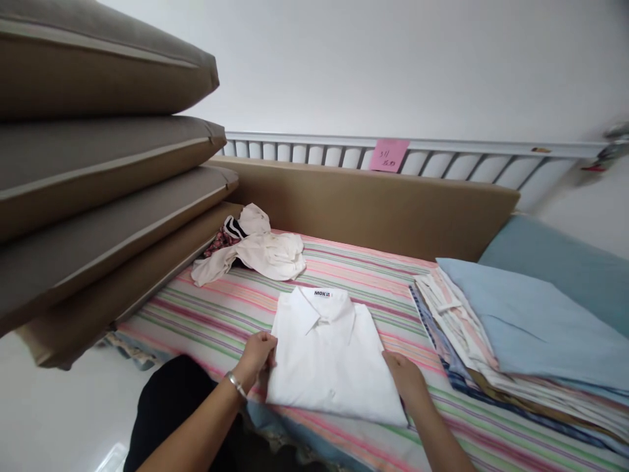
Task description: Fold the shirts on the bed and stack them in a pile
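A folded white collared shirt lies flat on the striped bed cover, collar away from me. My left hand grips the shirt's left edge, fingers curled round the fabric; a metal bracelet sits on that wrist. My right hand rests at the shirt's right edge near its lower corner, with fingers tucked under the cloth.
A pile of folded clothes topped by a light blue shirt lies at the right. Crumpled white garments sit at the back left. Stacked brown cushions loom at the left. A brown board and white railing with a pink note stand behind.
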Demonstrator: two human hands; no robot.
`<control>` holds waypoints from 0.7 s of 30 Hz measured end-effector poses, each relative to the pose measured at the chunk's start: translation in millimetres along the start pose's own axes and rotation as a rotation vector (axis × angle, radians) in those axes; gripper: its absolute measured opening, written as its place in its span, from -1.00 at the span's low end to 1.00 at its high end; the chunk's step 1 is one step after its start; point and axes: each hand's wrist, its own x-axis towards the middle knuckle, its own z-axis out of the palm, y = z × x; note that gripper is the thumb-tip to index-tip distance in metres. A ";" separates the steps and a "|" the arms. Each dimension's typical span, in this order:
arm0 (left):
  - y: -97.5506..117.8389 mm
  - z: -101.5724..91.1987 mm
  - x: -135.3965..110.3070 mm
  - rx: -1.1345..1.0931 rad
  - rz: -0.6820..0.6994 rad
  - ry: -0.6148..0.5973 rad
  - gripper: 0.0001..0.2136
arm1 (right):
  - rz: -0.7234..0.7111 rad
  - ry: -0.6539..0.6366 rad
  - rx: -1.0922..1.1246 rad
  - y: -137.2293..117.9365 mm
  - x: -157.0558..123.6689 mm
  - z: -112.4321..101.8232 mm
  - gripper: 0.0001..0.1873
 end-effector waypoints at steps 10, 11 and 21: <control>-19.0 10.7 -3.7 0.332 0.232 0.184 -0.93 | 0.106 0.023 -0.447 -13.0 -21.1 16.6 -0.60; -18.9 9.3 -1.6 0.320 0.222 0.166 -0.93 | 0.096 0.020 -0.454 -12.6 -20.3 15.8 -0.60; -14.0 -5.4 -11.7 -0.009 -0.128 -0.128 -0.74 | 0.064 -0.036 -0.378 3.1 -6.5 5.3 -0.52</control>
